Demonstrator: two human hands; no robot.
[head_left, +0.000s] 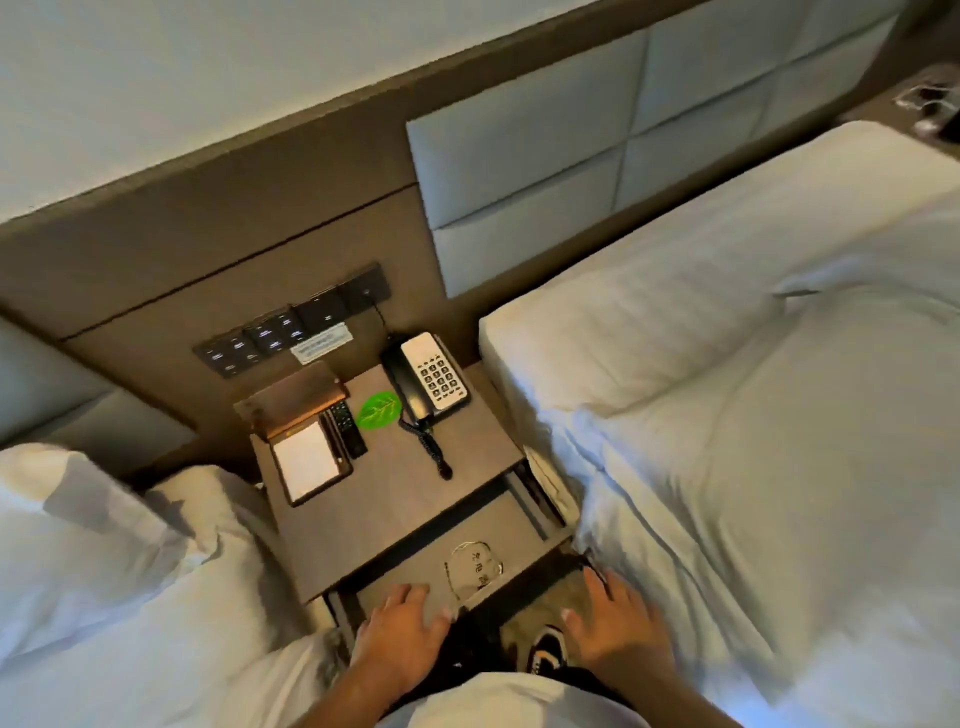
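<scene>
A wooden nightstand (395, 499) stands between two beds, and its drawer (519, 525) is pulled out toward me. Inside the drawer lies a clear plastic bag (474, 569) with printed characters. My left hand (400, 629) rests with straight fingers on the drawer's front edge. My right hand (618, 621) hovers open beside the drawer's right front corner, close to the right bed, and holds nothing.
On the nightstand top sit a telephone (426, 382) with a coiled cord, a green leaf card (379, 410), a remote (347, 428) and a notepad folder (306, 460). A switch panel (291, 327) is on the headboard wall. White beds (779, 415) flank both sides. My shoe (545, 647) is below.
</scene>
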